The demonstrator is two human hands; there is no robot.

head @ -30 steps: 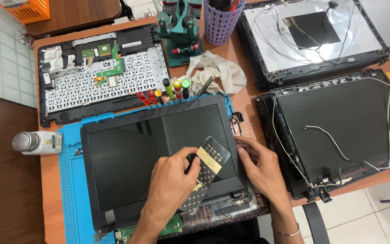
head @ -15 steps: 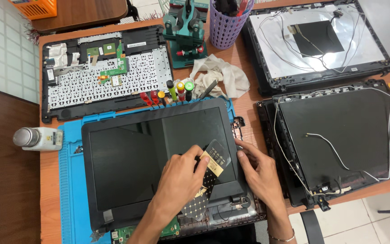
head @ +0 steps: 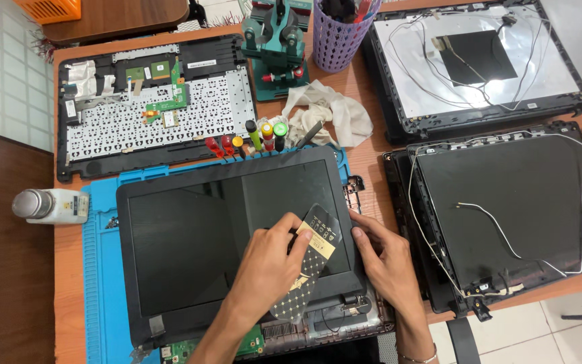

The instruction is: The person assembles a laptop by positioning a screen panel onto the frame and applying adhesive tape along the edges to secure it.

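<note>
A black laptop screen panel [head: 197, 236] lies on a blue work mat [head: 99, 283]. My left hand [head: 267, 266] grips a thin clear plastic card [head: 314, 232] with a yellow patch and presses its edge at the screen's right bezel. On the bezel's right edge rests my right hand [head: 382, 259], fingers bent against the frame. Below the screen, the laptop base with a green circuit board [head: 250, 340] shows.
An upturned keyboard assembly [head: 156, 108] lies at the back left, screwdrivers [head: 250, 138] and a white cloth [head: 331, 111] behind the mat. Two laptop lids [head: 506, 209] with loose cables fill the right side. A white bottle [head: 52, 205] lies at the left; a purple basket [head: 341, 34] stands behind.
My left hand has shifted the card slightly right along the bezel. My right hand has stayed on the frame's right edge.
</note>
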